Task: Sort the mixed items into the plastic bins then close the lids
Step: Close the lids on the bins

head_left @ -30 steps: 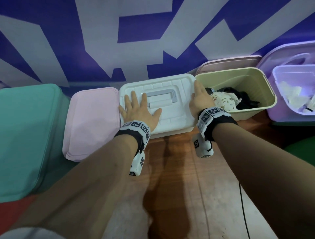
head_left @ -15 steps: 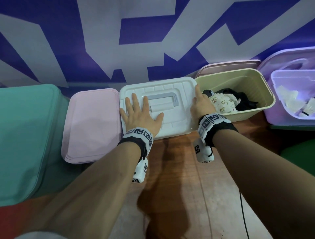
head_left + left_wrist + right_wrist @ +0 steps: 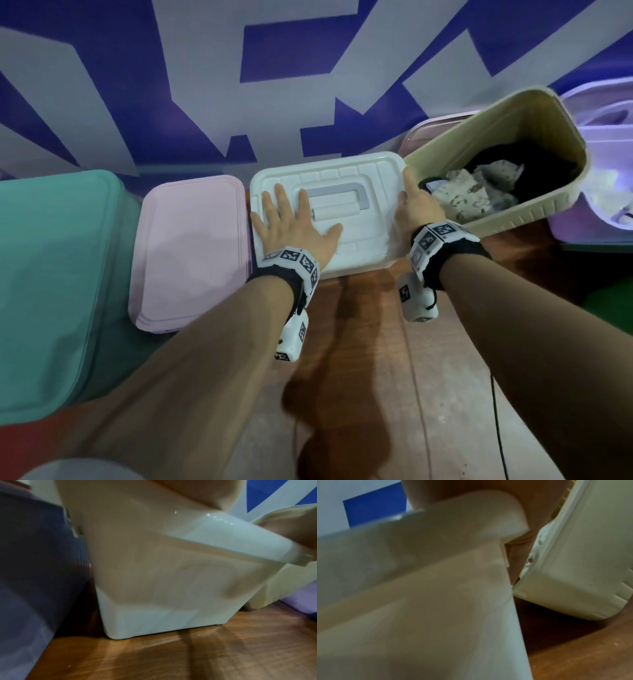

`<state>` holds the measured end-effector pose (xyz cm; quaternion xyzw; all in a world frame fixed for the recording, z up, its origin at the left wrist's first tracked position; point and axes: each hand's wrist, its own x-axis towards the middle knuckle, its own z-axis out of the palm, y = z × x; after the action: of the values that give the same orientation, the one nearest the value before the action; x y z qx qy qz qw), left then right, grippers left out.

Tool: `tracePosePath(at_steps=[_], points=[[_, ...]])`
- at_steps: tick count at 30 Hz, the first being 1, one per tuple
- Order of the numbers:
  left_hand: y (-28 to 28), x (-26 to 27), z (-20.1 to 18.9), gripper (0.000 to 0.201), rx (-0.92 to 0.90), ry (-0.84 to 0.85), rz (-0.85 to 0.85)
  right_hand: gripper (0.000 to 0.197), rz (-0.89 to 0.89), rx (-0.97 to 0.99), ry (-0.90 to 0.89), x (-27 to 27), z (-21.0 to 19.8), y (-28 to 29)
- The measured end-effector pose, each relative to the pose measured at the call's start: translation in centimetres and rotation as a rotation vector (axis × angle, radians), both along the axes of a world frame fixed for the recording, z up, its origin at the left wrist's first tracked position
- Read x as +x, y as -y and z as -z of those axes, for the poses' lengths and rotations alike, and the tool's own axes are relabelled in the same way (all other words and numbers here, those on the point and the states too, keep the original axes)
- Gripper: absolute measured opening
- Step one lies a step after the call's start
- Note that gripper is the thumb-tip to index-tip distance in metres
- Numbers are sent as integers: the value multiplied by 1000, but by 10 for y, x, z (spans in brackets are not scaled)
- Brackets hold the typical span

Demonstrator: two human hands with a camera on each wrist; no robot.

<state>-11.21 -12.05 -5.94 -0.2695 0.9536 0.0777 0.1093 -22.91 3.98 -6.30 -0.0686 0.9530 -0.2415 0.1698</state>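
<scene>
Head view: smooth white moulded lid point(image 3: 346, 192) with recessed grey handle point(image 3: 337, 192) seated on white bin point(image 3: 154, 588), pressed under flat left hand point(image 3: 294, 228), fingers spread. Right hand point(image 3: 416, 209) laid straight-fingered along lid's right edge. Olive ribbed bin point(image 3: 534, 209) touching right hand, tilted, crumpled cloth point(image 3: 469, 195) inside. Pink closed lid point(image 3: 191, 250) left of left hand. Wooden floor point(image 3: 370, 342) beneath. Four bins counted.
</scene>
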Motion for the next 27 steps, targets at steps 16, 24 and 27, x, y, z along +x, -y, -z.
tracePosePath(at_steps=[16, 24, 27], points=[[0, 2, -1, 86, 6, -35, 11, 55, -9, 208, -85, 5, 1, 3], [3, 3, -2, 86, -8, -7, 34, 55, -53, 165, -78, 6, -1, 3], [3, 3, -1, 86, -4, -21, 34, 55, -48, 109, -89, 6, 0, 2]])
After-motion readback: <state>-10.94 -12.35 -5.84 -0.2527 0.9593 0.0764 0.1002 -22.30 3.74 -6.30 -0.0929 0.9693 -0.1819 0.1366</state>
